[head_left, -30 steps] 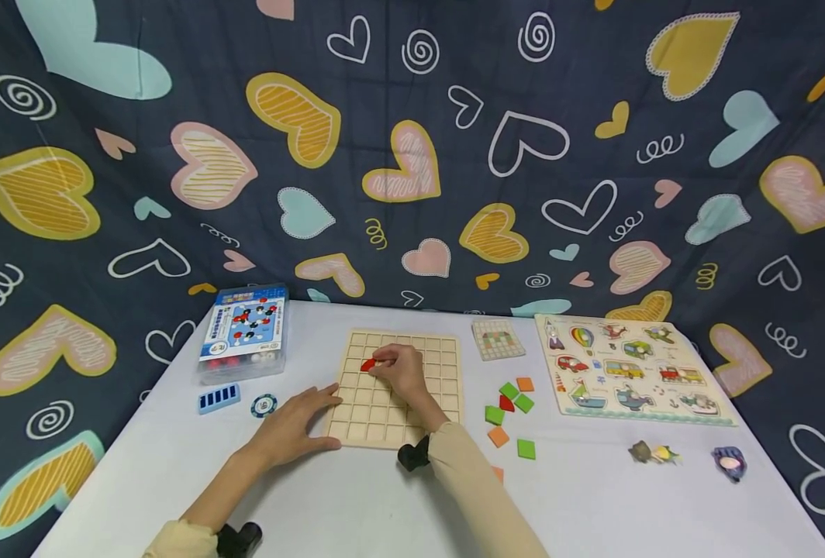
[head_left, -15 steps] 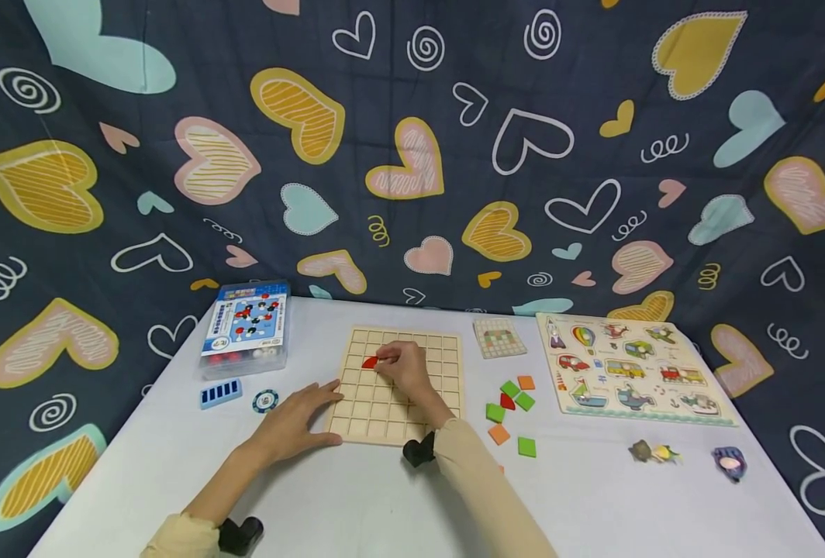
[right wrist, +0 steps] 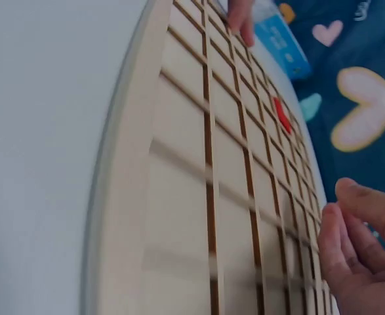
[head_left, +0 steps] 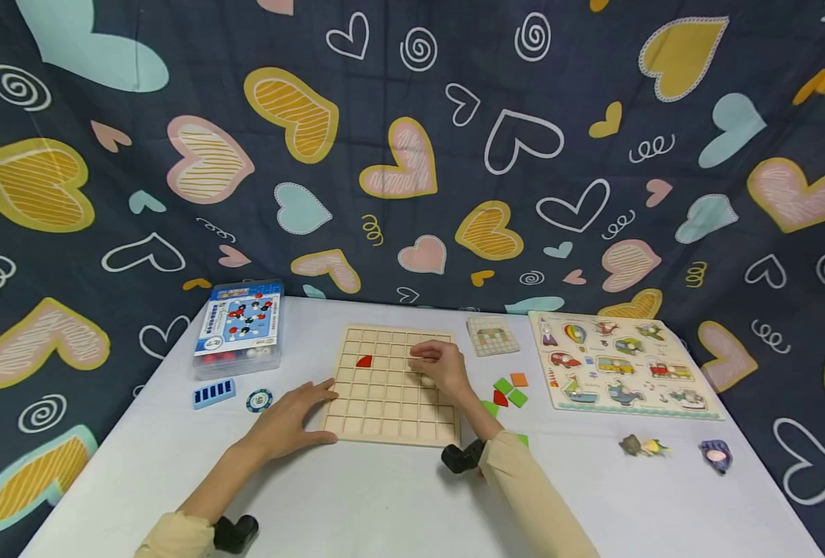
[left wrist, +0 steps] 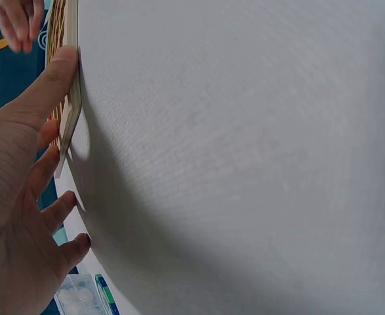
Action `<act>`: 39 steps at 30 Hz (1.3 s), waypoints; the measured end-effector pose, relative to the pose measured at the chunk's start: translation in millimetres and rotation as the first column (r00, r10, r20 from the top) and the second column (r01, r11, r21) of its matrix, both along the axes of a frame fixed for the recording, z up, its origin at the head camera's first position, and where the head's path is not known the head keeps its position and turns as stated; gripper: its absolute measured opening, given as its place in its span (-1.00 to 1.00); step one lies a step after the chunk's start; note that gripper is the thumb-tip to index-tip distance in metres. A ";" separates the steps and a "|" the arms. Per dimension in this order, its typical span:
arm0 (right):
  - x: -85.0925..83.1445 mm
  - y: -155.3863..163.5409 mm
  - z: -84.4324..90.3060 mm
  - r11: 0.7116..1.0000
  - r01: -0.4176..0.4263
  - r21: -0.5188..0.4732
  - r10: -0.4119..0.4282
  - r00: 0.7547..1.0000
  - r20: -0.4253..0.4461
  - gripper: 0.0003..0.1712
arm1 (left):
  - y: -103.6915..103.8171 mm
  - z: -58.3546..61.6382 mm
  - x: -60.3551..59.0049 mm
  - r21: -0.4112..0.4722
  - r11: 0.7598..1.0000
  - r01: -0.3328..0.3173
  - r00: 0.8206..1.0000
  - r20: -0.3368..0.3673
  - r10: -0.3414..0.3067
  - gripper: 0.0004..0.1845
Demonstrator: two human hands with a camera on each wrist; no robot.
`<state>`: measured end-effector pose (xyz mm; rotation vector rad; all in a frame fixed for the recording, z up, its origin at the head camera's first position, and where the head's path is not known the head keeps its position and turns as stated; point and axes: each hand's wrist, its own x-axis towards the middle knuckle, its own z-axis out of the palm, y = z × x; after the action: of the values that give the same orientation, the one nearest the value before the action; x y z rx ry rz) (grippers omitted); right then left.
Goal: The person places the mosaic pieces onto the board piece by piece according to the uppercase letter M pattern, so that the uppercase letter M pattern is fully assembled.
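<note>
A light wooden grid board [head_left: 384, 411] lies on the white table. One red piece with a curved edge [head_left: 364, 361] sits in a cell toward its upper left; the right wrist view also has this red piece [right wrist: 282, 117]. My left hand [head_left: 283, 422] touches the board's left side with fingers spread, the thumb [left wrist: 58, 69] against its near edge. Over the right part of the board, my right hand [head_left: 443, 368] hovers with loosely bent fingers [right wrist: 353, 243] and nothing between them. Right of the board are loose green [head_left: 517, 397], orange [head_left: 519, 380] and red [head_left: 500, 398] pieces, some hidden by the right forearm.
A pattern card [head_left: 492, 336] and a picture puzzle board [head_left: 594, 387] lie at the back right, small figures [head_left: 643, 447] and a purple object [head_left: 716, 456] nearer. On the left are a clear plastic box [head_left: 238, 325], a blue slotted piece [head_left: 213, 394] and a round chip [head_left: 260, 400].
My right hand has let go of the red piece, which stays in its cell, and has moved right across the board. The left hand has kept its place at the board's side.
</note>
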<state>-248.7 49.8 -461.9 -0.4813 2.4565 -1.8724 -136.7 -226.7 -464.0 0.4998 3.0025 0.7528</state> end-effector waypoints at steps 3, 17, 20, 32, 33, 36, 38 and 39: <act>13.4 19.8 13.0 0.999 0.042 0.013 -0.042 0.998 0.046 -0.74 | -0.6 0.9 0.2 -0.002 1.000 -0.001 1.000 0.001 0.001 -0.27; 48.2 111.4 10.4 0.987 0.139 0.087 -0.148 0.982 0.118 -0.74 | -2.3 2.4 -0.1 0.013 1.000 -0.006 1.000 0.002 0.006 -0.27; 58.3 128.0 12.1 0.986 0.128 0.104 -0.139 0.984 0.112 -0.72 | -2.5 2.4 0.2 0.010 1.000 -0.006 1.000 0.001 0.006 -0.27; 89.7 172.2 -4.5 0.976 0.077 0.202 -0.088 0.995 0.043 -0.71 | -2.0 1.3 -0.9 0.023 1.000 0.009 1.000 -0.013 -0.009 -0.27; 91.6 174.1 -6.9 0.974 0.071 0.214 -0.081 0.996 0.040 -0.70 | -1.5 0.9 -0.5 0.027 1.000 0.008 1.000 -0.009 -0.008 -0.27; 96.0 179.2 -12.1 0.969 0.034 0.243 -0.046 0.998 0.046 -0.66 | -1.3 -0.6 0.2 0.027 1.000 0.012 1.000 -0.008 -0.012 -0.27; 97.4 182.0 -14.6 0.969 0.008 0.246 -0.020 0.999 0.048 -0.63 | -0.9 -0.8 -0.1 0.028 1.000 0.014 1.000 -0.007 -0.014 -0.27; 97.8 183.1 -15.6 0.969 -0.002 0.246 -0.010 0.999 0.047 -0.61 | -0.9 -1.0 -0.8 0.025 1.000 0.014 1.000 -0.008 -0.014 -0.27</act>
<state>-150.9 232.8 -477.5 -0.4152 2.6090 -1.5290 -137.4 -227.6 -465.0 0.5250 2.9972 0.7910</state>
